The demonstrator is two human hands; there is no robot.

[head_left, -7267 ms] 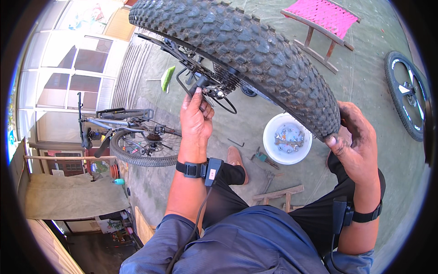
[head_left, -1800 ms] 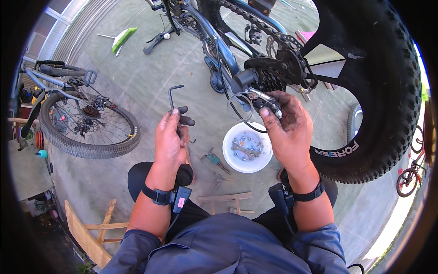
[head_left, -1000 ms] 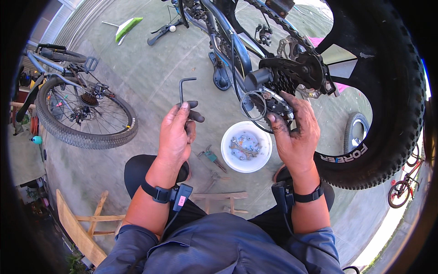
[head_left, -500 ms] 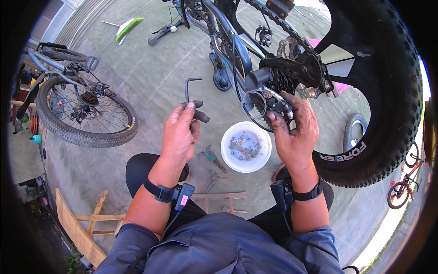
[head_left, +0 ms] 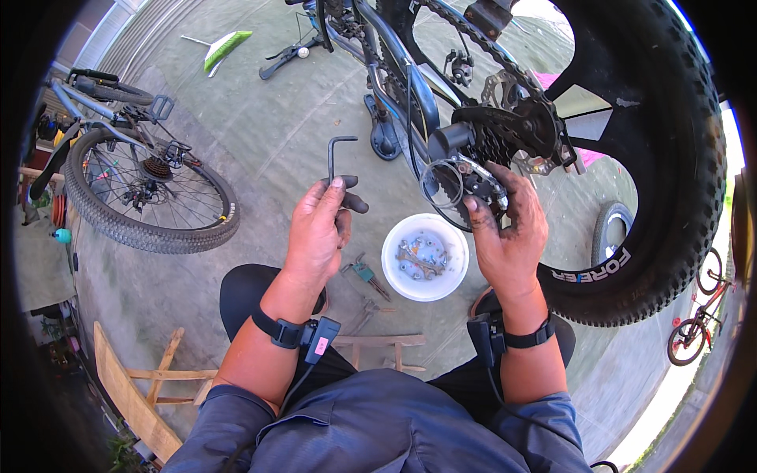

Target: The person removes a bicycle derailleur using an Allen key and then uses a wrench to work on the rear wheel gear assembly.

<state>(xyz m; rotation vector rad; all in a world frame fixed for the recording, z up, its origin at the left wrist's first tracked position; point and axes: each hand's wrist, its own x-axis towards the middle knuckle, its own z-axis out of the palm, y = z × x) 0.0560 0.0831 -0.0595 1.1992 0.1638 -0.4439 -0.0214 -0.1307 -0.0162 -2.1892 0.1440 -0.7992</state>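
An L-shaped hex key stands upright in my left hand, pinched between thumb and fingers with its short arm on top. My right hand is closed around a rear derailleur, the thumb on its near side and the fingers behind it. Coiled thin cable loops out beside the derailleur. Just above are the sprocket cassette and chain of a blue bicycle frame. Its fat-tyred wheel fills the right side. The hex key is apart from the derailleur.
Between my knees sits a white tub of wrenches and small parts. A green-handled tool set lies beside it. Another bicycle lies at the left. A green broom, wooden stand and loose tyre are around.
My left hand with the hex key sits very slightly farther right, and the whole view has shifted a little. My right hand keeps its hold on the derailleur.
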